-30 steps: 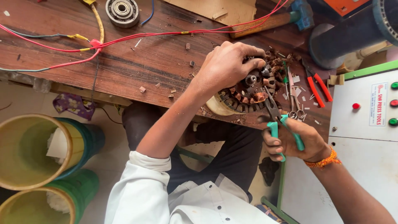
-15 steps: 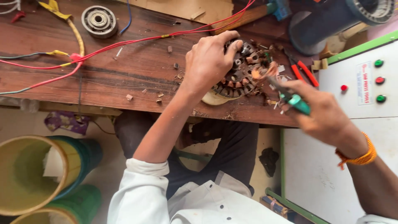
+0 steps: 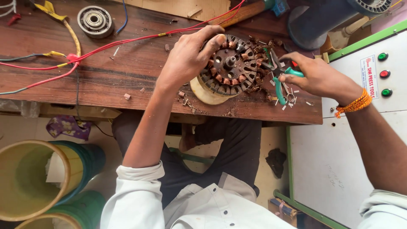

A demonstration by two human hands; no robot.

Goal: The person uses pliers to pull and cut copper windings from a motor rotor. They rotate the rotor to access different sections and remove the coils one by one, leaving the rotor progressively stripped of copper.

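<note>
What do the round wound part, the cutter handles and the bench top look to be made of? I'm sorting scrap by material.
Wound part, held by the left hand: dark, dull metal core, seemingly steel, with shiny reddish, copper-like coils in its slots. Cutter handles, in the right hand: smooth green coating, probably plastic or rubber. Bench top: dark brown wood, visible grain, worn and scratched.

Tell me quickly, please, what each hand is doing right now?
Left hand: closed on the rim of the round copper-wound stator, steadying it.
Right hand: closed around the green-handled pliers, tips at the stator's edge.
</note>
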